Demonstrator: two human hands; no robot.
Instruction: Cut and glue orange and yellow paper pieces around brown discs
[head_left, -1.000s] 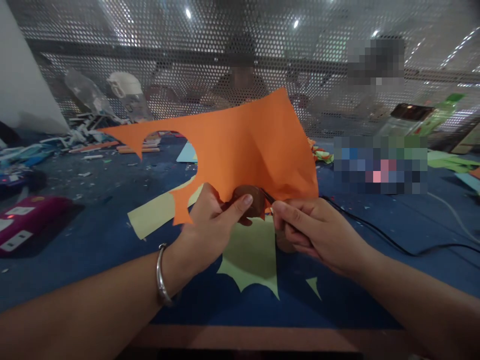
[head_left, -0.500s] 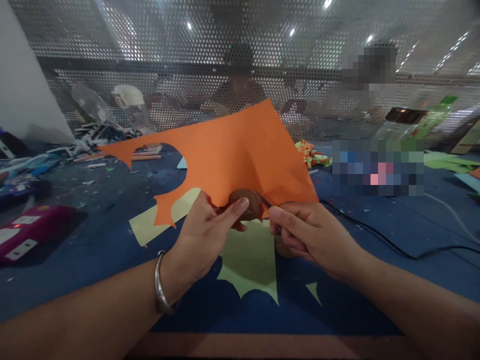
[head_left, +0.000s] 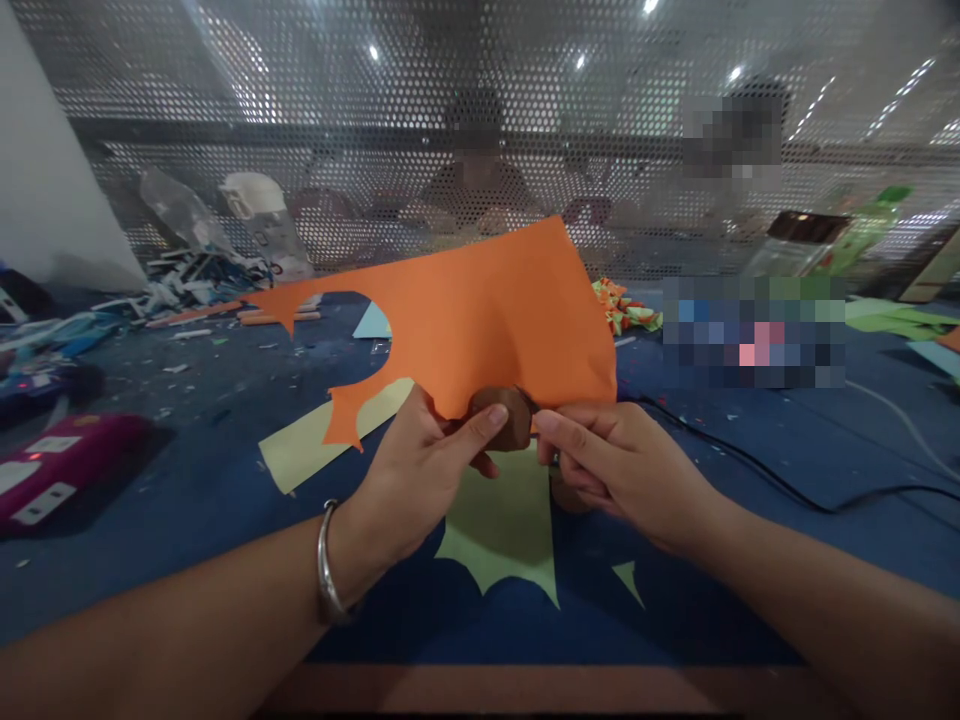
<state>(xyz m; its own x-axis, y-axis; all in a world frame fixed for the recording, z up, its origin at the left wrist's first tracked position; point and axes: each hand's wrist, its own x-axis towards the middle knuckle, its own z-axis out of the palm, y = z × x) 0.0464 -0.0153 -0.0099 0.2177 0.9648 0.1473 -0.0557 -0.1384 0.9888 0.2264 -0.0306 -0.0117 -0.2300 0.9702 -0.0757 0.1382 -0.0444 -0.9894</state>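
Perforated metal panel (head_left: 337,150) at the back, blue tabletop (head_left: 202,420) in front. At centre, left hand (head_left: 412,465), silver bangle (head_left: 328,565) at its wrist, grip firmly closed: thumb pressed over one brown disc (head_left: 514,420), with one orange sheet (head_left: 480,320), rounded gaps cut from it, held up behind the disc. Right hand (head_left: 611,455), grip pinched tight on one slim dark item (head_left: 533,406), nearly all hidden, just beside the disc. Beneath that hand, one more brown shape (head_left: 568,495), partly covered. Lower down, three pale green papers: one scalloped sheet (head_left: 499,540), one strip (head_left: 296,455), one small pointed scrap (head_left: 630,582). Farther left, one magenta power strip (head_left: 79,455); farther right, one black cable (head_left: 832,511). Beyond, one heap of orange-and-green scraps (head_left: 630,312), one white-lidded bottle (head_left: 256,200), one brown-lidded jar (head_left: 810,230), one green-capped bottle (head_left: 874,228). In the way: orange sheet, hiding much of the tabletop's middle and part of one light blue paper (head_left: 371,322).
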